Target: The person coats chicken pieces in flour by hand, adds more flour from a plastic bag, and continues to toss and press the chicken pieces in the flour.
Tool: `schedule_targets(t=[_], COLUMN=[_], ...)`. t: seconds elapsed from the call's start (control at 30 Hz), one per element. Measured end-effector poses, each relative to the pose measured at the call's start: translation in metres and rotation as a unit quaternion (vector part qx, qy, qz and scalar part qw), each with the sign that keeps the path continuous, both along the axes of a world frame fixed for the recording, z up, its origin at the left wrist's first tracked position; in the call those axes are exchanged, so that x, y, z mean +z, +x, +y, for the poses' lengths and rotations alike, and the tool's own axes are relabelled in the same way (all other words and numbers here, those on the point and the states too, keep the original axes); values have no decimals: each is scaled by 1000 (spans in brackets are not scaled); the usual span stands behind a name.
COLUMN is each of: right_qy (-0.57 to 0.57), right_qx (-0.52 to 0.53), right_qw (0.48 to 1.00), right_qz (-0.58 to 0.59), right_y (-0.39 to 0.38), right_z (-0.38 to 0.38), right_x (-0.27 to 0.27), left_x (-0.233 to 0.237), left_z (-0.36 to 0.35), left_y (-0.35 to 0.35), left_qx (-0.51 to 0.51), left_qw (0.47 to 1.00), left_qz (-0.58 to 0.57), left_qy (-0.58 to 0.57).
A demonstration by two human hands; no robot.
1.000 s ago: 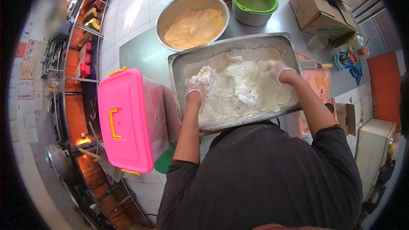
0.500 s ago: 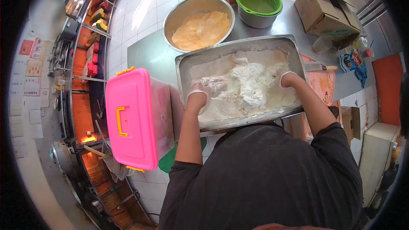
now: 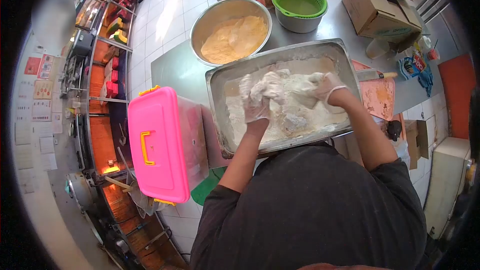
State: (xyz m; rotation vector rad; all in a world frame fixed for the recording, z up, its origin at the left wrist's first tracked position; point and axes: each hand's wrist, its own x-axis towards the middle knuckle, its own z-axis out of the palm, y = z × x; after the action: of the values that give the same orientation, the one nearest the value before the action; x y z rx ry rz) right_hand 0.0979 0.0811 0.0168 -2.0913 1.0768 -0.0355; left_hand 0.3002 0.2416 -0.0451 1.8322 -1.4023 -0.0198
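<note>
A large metal tray (image 3: 216,115) holds white flour (image 3: 320,115) in front of me. My left hand (image 3: 257,107), in a clear glove dusted with flour, is inside the tray with its fingers closed around a flour-coated piece of meat (image 3: 269,87). In the tray's right half is my right hand (image 3: 329,89), also gloved. Its fingers are smeared by motion and partly lost in white flour-covered material, so its grip is not clear. Another floured lump (image 3: 294,121) lies in the flour between my hands, nearer to me.
Behind the tray stand a steel bowl (image 3: 194,45) of yellowish-orange wet food and a green basket (image 3: 282,7) in a pot. A pink-lidded box (image 3: 160,150) is at left. Right are a cardboard box (image 3: 367,12), a knife (image 3: 370,74) and a pink tray (image 3: 377,97).
My left hand has moved right and lifted a floured piece toward the tray's middle. My right hand has come inward from the right wall. The heap of flour in the middle is disturbed.
</note>
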Motion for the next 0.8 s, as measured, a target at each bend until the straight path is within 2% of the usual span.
schedule_targets(t=[0.03,0.07,0.1,0.13,0.17,0.2,0.23,0.27,0.33,0.37,0.43,0.53,0.57,0.63,0.67,0.7,0.8], right_qy=[28,54,79,117,156,196,161,99,-25,-52,-109,-103,6,17,23,-12,-116], right_qx=[-15,-30,-44,-52,-58,-64,-67,-68,-70,-79,-99,-65,-69,-88,-98,-113,-100], right_qw=[999,996,991,983,971,956,973,984,993,991,985,990,985,983,982,992,988], right_qz=[-32,-65,-98,-135,-172,-208,-154,-132,-88,-90,-94,-73,-155,-158,-159,-58,-3], right_y=[9,20,25,27,29,33,32,32,28,28,27,46,48,50,52,49,44], right_z=[9,20,28,32,36,41,45,42,36,34,30,35,45,44,44,35,35], right_x=[7,16,23,21,15,17,37,29,7,2,-3,-4,8,5,0,-17,-13], left_x=[0,0,15,23,11,8,4,-1,-9,-13,-20,-39,-44,-31,-25,-9,4], left_z=[-5,-8,-13,-17,-20,-23,-25,-26,-27,-28,-32,-44,-46,-45,-41,-36,-39], left_y=[-6,-11,-18,-20,-15,-11,-7,-3,5,7,3,-23,-24,-24,-21,-20,-20], left_qx=[-14,-83,-144,-191,-155,-172,-187,-200,-77,-14,35,113,126,142,126,114,112], left_qw=[999,946,791,552,498,474,450,425,553,610,709,822,833,835,795,749,678], left_qz=[1,313,591,804,844,854,864,873,824,788,699,545,525,521,580,636,691], left_qy=[44,-11,-64,-107,-129,-129,-129,-130,-95,-75,-91,-122,-122,-105,-124,-143,-224])
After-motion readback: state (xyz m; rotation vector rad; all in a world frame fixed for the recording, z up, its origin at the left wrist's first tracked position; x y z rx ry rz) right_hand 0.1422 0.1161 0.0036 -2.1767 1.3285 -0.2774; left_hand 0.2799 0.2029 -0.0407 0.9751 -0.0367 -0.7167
